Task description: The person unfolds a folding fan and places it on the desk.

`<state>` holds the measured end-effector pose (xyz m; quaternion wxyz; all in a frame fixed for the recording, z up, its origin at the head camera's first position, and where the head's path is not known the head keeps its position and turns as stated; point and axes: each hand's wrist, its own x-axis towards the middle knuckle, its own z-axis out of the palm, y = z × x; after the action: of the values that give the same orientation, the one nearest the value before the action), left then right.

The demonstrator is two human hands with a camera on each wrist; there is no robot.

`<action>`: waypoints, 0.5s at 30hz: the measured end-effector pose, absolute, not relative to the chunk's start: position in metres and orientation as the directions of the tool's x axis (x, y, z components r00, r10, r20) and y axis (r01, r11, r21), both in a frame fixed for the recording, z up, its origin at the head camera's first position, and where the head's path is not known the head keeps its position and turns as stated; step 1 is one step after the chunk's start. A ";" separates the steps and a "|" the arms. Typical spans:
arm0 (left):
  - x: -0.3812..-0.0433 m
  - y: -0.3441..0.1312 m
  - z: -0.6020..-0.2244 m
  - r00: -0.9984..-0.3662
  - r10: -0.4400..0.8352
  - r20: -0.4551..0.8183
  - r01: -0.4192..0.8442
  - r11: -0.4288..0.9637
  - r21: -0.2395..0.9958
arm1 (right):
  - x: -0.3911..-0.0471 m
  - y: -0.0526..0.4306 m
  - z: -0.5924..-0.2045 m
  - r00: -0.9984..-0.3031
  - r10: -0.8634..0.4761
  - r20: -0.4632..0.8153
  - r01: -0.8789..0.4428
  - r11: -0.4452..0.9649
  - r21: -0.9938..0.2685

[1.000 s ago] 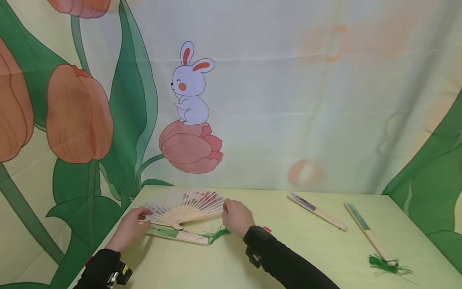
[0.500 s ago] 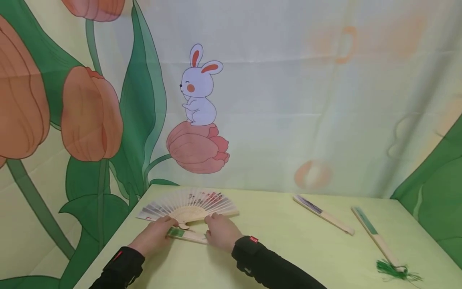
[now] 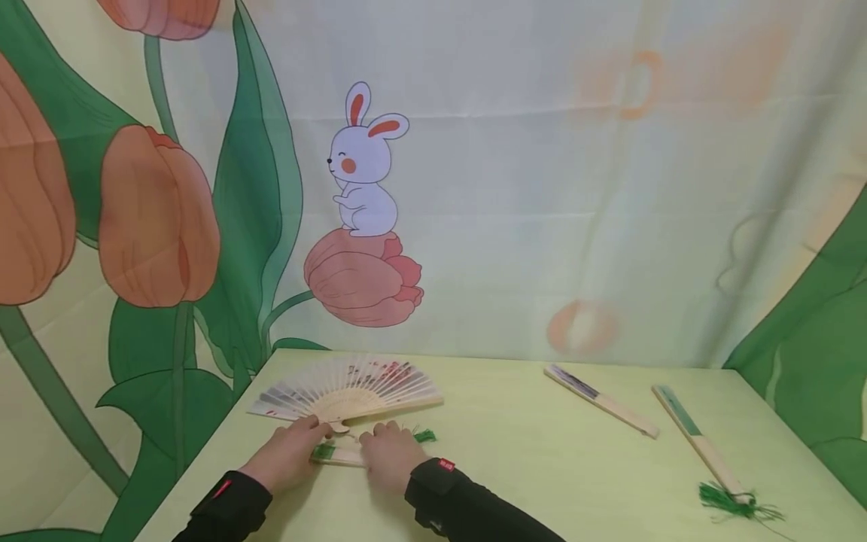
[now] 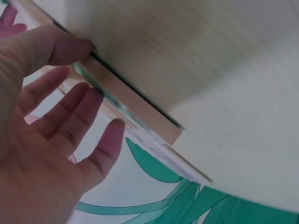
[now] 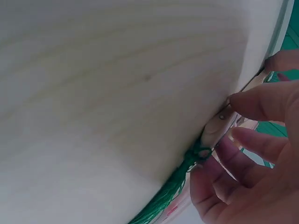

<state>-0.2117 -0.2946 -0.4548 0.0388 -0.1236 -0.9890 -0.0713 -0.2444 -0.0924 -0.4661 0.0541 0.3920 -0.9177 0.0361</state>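
A folded hand fan (image 3: pixel 345 456) with a green panel lies near the table's left side, in front of a spread fan. My left hand (image 3: pixel 287 450) pinches it along its length; the left wrist view shows the thumb (image 4: pixel 70 49) on its near side and fingers (image 4: pixel 86 112) on the far side. My right hand (image 3: pixel 393 454) pinches the pivot end, where the right wrist view shows a green tassel (image 5: pixel 170 189) hanging from the rivet. Just behind, the spread folding fan (image 3: pixel 352 399), pale with red and dark print, touches neither hand plainly.
Two more folded fans lie at the right: one with a dark purple panel (image 3: pixel 576 382), another with a green panel (image 3: pixel 698 440) and green tassel (image 3: pixel 738 500). A printed cloth backdrop (image 3: pixel 488 248) stands behind the yellow-green table (image 3: pixel 528 452).
Both hands came together on the folded fan, the left moving right along it and the right moving left to its pivot end. The fan has shifted slightly nearer, away from the spread fan.
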 end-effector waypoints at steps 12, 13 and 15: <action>-0.201 -0.277 -0.454 -0.965 0.260 -0.033 0.259 0.965 0.039 | -0.232 -0.090 -0.460 -0.723 -0.682 -0.109 -0.642 0.722 -0.258; -0.200 -0.275 -0.455 -0.961 0.274 -0.040 0.273 0.961 0.035 | -0.229 -0.088 -0.459 -0.721 -0.683 -0.119 -0.639 0.721 -0.268; -0.197 -0.271 -0.456 -0.948 0.316 -0.045 0.314 0.949 0.038 | -0.224 -0.082 -0.457 -0.713 -0.689 -0.129 -0.643 0.717 -0.271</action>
<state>-0.1969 -0.2713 -0.4562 -0.0253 -0.1595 -0.9868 -0.0153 -0.2243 -0.0815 -0.4573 -0.1109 0.3620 -0.9198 0.1035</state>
